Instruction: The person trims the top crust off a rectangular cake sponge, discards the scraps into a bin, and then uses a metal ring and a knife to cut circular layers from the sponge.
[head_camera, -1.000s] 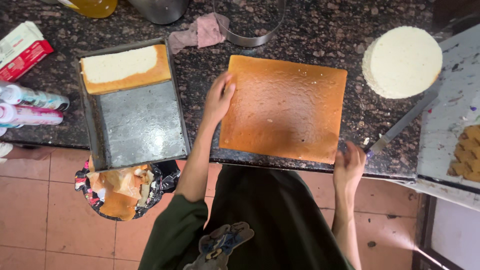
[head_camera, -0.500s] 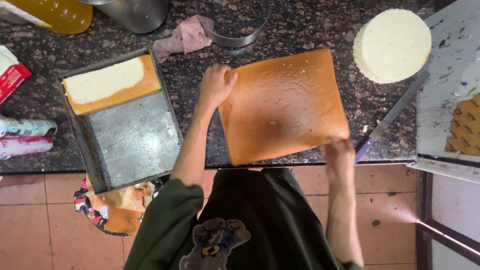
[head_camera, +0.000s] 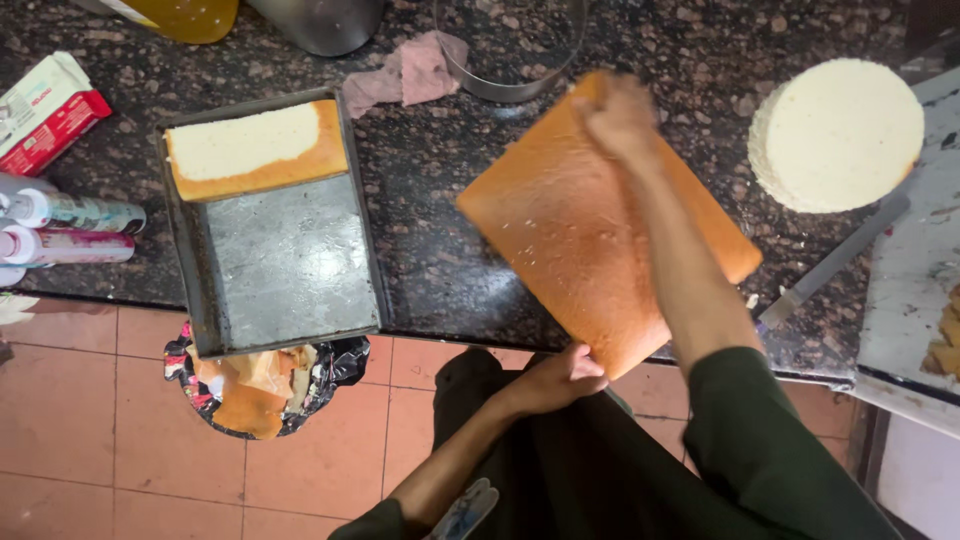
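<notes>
The sponge sheet (head_camera: 600, 235), a big orange-brown slab, is lying skewed on the dark speckled counter (head_camera: 440, 250), its near corner hanging over the front edge. I am seeing my left hand (head_camera: 560, 380) cupping under that near corner, fingers curled against it. My right hand (head_camera: 620, 115) is pressing on the far corner (it is blurred, so I cannot tell how far the fingers are spread). To the left, a metal baking tray (head_camera: 290, 260) is holding a cut strip of cake (head_camera: 255, 148) at its far end. Beyond the sheet are lying a steel ring (head_camera: 510, 85) and a pink cloth (head_camera: 405, 75); to the right are sitting a round white cake (head_camera: 835, 135) and a knife (head_camera: 830, 265).
</notes>
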